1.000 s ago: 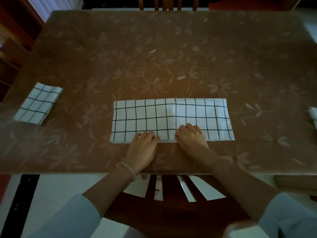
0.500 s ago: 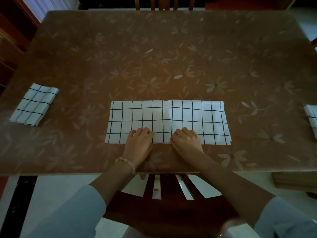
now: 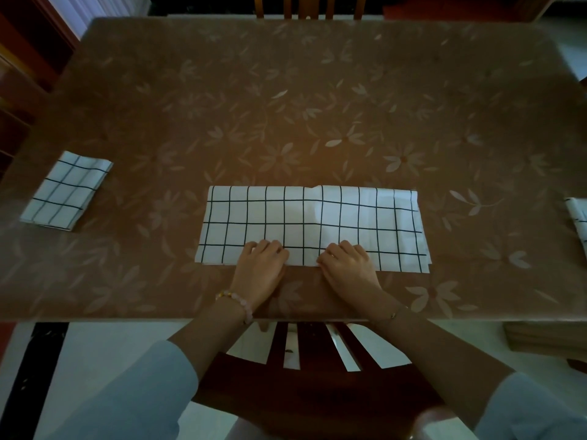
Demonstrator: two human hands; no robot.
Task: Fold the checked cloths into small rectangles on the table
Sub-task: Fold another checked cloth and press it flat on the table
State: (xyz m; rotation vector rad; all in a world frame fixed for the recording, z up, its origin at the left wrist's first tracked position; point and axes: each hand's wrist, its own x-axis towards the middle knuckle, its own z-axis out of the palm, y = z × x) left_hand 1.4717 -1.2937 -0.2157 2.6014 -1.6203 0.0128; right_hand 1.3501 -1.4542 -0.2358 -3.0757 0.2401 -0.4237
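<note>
Three checked cloths are being shown on one table: a long strip, a folded rectangle and an edge-cropped piece. Two hands (left hand, right hand) and two chairs (near chair, far chair) are being counted.

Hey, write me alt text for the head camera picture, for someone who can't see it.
A person's left hand and right hand hold the near edge of a long checked cloth lying flat on a brown floral table. A small folded checked cloth lies far left, and part of another cloth shows at the right edge.
</note>
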